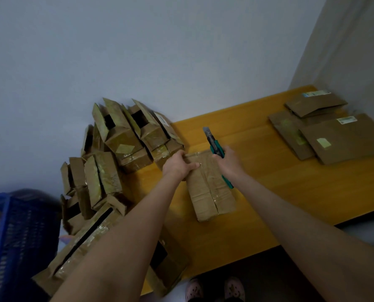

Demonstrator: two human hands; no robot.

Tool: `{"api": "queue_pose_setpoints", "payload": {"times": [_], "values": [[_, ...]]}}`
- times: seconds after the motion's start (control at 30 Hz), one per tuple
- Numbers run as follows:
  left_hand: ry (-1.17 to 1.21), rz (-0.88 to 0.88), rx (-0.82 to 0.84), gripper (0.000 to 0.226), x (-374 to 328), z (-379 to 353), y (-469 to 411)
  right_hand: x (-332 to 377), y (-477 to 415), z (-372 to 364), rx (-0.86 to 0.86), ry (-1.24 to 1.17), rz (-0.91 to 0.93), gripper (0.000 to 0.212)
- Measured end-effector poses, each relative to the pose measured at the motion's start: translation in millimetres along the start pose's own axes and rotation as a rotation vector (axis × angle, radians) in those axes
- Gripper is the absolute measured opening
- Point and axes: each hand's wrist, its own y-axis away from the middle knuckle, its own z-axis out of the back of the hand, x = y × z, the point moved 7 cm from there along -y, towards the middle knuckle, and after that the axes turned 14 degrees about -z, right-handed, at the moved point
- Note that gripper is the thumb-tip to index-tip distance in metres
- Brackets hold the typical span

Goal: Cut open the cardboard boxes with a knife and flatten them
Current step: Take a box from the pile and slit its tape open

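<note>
A taped brown cardboard box (210, 190) lies on the yellow wooden table (269, 175), its long side running away from me. My left hand (179, 165) grips the box's far left corner, thumb across the top. My right hand (227, 159) holds a green utility knife (214, 143) just above the box's far right end, with the blade pointing up and away from me.
A heap of unflattened taped boxes (120, 140) leans against the wall on the table's left part. Flattened boxes (334, 131) lie stacked at the far right. A blue plastic crate (13, 236) stands at lower left. My feet in slippers (214, 288) show below the table edge.
</note>
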Motion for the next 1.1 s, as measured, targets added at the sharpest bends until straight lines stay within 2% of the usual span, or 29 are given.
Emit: {"api": "queue_pose_setpoints", "payload": {"times": [0.17, 0.3, 0.43, 0.53, 0.63, 0.83, 0.97, 1.1], "values": [[-0.106, 0.016, -0.029, 0.044, 2.9, -4.7, 2.4, -1.2, -1.6, -4.7, -0.007, 0.001, 0.005, 0.029], [-0.140, 0.038, -0.026, 0.043, 4.6, -6.6, 2.9, -3.9, -1.2, -3.3, -0.034, 0.046, -0.004, 0.030], [-0.138, 0.066, -0.006, 0.049, 6.7, -9.8, 3.7, -1.3, 12.8, 15.1, -0.203, 0.348, 0.101, 0.027], [-0.104, 0.098, -0.006, 0.057, 8.1, -10.1, 5.7, -6.2, 32.3, 14.5, -0.099, 0.501, 0.144, 0.036], [-0.102, 0.096, -0.010, 0.056, 8.1, -11.4, 5.3, -13.4, 53.4, 7.0, -0.018, 0.721, 0.143, 0.047], [-0.018, 0.079, -0.045, 0.045, 9.5, -15.5, 7.6, -16.5, 62.9, -3.9, -0.021, 1.022, 0.137, 0.054], [0.037, 0.099, -0.071, 0.038, 11.3, -20.4, 11.3, -12.5, 66.1, -11.1, -0.040, 1.165, 0.158, 0.072], [0.077, 0.113, -0.104, 0.030, 14.5, -22.0, 10.9, -1.5, 72.3, -17.2, -0.018, 1.198, 0.199, 0.064]]}}
